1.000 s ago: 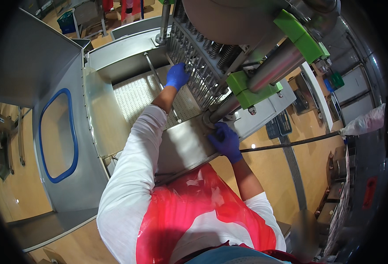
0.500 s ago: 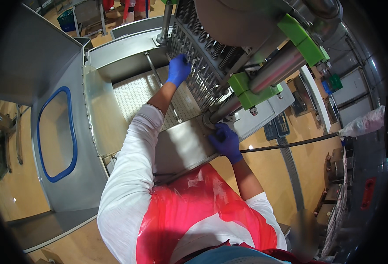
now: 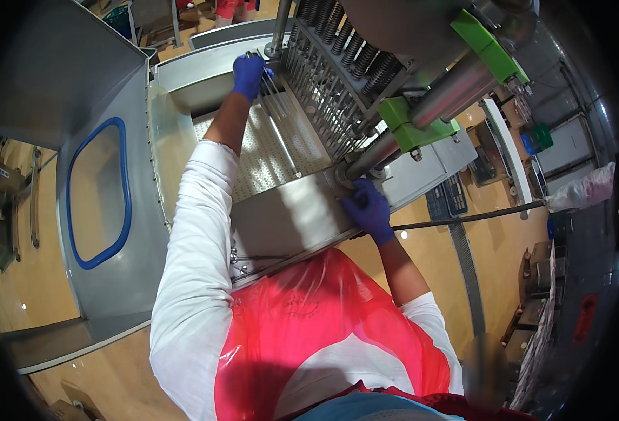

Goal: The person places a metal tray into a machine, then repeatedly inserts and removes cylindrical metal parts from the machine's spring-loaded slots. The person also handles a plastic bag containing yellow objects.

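My left hand (image 3: 249, 76), in a blue glove, is closed over the far end of a perforated metal bed (image 3: 253, 160). Thin metal needles (image 3: 276, 98) run down from its fingers; how many it grips is hard to make out. A dark tip pokes out above the fist. Beside it hangs a bank of needles (image 3: 327, 116) under coiled springs (image 3: 355, 52). A slim crossbar (image 3: 281, 140) spans the bed, its far end hidden near the hand. My blue-gloved right hand (image 3: 369, 208) rests on the machine's front ledge by a post base, thumb and fingers apart.
Green clamp blocks (image 3: 411, 126) and a thick steel post (image 3: 374, 156) stand at the right. Small metal parts (image 3: 238, 263) lie on the ledge before my apron. A metal panel with a blue-rimmed opening (image 3: 123, 189) rises at the left. A black hose (image 3: 474, 216) runs rightward.
My left hand has moved left and away from the needle bank, to the far end of the bed, with thin needles now showing from it. The right hand stays by the post base.
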Motion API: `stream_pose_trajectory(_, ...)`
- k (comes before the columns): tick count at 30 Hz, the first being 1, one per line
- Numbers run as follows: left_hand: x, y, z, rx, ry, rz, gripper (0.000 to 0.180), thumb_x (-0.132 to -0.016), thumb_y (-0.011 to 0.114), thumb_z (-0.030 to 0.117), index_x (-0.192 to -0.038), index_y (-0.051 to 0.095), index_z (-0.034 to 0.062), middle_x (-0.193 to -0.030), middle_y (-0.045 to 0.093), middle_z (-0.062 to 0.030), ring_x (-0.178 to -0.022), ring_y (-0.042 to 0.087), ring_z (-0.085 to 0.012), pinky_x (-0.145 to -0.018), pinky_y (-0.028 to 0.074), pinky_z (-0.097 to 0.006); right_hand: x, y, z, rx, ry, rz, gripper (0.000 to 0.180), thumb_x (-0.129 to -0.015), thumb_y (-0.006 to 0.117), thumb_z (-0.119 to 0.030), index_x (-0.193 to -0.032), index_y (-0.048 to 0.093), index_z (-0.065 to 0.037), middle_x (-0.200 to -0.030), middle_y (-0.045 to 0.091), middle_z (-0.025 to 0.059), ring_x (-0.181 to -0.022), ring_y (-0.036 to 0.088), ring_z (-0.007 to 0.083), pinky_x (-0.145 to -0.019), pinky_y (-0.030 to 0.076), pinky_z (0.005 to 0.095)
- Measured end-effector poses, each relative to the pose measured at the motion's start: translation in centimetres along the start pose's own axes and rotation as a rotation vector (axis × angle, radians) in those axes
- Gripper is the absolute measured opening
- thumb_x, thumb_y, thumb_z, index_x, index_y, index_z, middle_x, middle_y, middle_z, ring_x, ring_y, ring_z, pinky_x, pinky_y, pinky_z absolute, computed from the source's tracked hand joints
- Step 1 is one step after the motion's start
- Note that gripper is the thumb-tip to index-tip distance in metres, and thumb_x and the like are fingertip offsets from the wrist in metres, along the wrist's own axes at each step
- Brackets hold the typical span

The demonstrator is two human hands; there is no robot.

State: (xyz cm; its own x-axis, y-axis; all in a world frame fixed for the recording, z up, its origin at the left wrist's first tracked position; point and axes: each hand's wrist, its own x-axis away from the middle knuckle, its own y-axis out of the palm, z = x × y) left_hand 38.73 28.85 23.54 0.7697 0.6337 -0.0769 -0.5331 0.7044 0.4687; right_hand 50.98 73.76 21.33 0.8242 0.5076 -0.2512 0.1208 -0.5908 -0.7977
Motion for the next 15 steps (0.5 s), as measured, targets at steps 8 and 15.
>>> stream_pose_trajectory(8, 0.3, 1.9, -2.2, -0.19, -0.055, 0.046, 0.015, -0.08, 0.061, 0.006, -0.092, 0.054, 0.0047, -0.068, 0.054, -0.0049, -0.054, 0.057, -0.0171, -0.053, 0.055, -0.035, 0.0, 0.2, -0.2, -0.043, -0.041, -0.003, 0.048, -0.076, 0.079, -0.035, -0.115, 0.062, -0.014, -0.08, 0.063, 0.0047, -0.075, 0.065, 0.0228, -0.068, 0.053, 0.0372)
stream_pose_trajectory(15, 2.4, 4.8, -1.3, -0.295, 0.058, -0.034, 0.031, -0.078, 0.062, 0.008, -0.108, 0.056, 0.003, -0.074, 0.058, -0.0052, -0.061, 0.058, -0.0163, -0.058, 0.053, -0.034, 0.2, -0.1, 0.1, -0.038, -0.06, 0.004, 0.047, -0.077, 0.078, -0.034, -0.116, 0.062, -0.013, -0.081, 0.063, 0.0049, -0.074, 0.065, 0.0233, -0.069, 0.052, 0.0368)
